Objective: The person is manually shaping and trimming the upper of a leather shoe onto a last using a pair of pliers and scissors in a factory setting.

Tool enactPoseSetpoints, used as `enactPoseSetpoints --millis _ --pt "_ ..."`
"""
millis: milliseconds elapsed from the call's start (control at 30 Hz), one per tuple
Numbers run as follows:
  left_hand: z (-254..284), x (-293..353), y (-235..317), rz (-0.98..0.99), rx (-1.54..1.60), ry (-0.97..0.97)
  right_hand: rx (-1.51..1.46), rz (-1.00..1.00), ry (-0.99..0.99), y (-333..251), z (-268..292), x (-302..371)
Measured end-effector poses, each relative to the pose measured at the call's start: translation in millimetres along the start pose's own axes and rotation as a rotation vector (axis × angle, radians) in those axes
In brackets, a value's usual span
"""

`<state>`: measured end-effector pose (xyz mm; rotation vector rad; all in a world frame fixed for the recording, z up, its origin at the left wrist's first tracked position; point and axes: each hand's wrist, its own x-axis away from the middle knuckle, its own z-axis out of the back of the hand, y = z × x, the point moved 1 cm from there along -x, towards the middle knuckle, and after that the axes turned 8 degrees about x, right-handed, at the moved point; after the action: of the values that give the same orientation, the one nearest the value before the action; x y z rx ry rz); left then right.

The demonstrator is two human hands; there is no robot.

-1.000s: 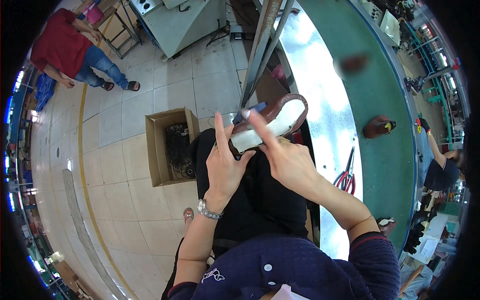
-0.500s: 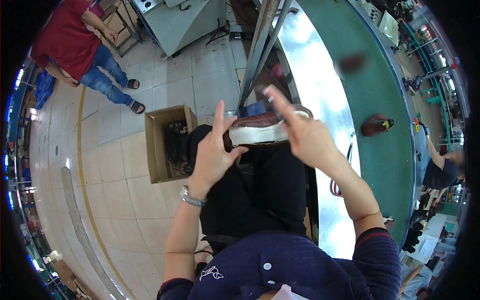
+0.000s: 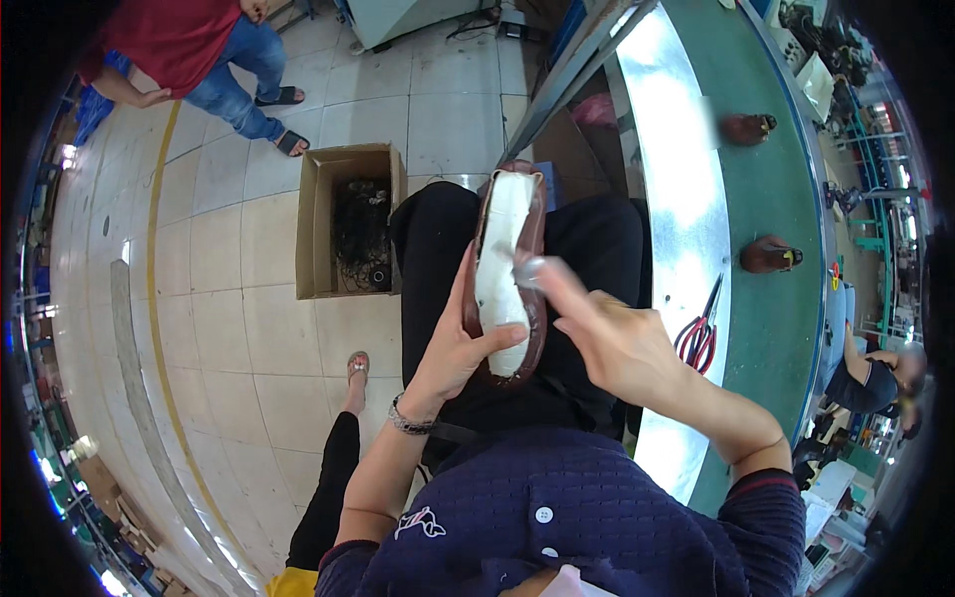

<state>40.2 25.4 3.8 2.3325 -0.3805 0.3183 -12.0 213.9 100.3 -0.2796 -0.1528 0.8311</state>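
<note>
gripping a brown shoe (image 3: pixel 505 234) at the clock's centre in the left hand (image 3: pixel 453 356), pointing from four o'clock with the blurred right hand (image 3: pixel 627 346), cannot tell whether gripping anything, with red-handled scissors (image 3: pixel 708 317) past three, a cardboard box (image 3: pixel 313 234) toward ten, a co-worker (image 3: pixel 214 72) beyond

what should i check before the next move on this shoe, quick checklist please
1. Left hand gripping the brown shoe: ok, thumb over the white underside.
2. Underside facing up: ok.
3. Right hand clear of the shoe: not ok, its index fingertip overlaps the shoe in this view.
4. What the right hand holds: cannot tell, blurred at the fingertip.
5. Red-handled scissors put down: ok, lying on the metal ledge.
</note>
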Motion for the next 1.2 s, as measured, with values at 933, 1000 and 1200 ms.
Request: enactPoseSetpoints --millis 933,1000,1200 --pt "-2.7 -39.8 8.3 0.103 0.257 0.074 0.188 0.144 -0.705 13.0 50.5 -56.8" --pt "3.3 -40.9 3.5 0.076 0.243 0.060 0.177 0.249 -0.500 6.9 71.2 -73.1" --pt "-5.9 -41.2 18.2 0.157 0.244 0.098 0.438 0.350 -0.301 45.9 28.9 -116.9"
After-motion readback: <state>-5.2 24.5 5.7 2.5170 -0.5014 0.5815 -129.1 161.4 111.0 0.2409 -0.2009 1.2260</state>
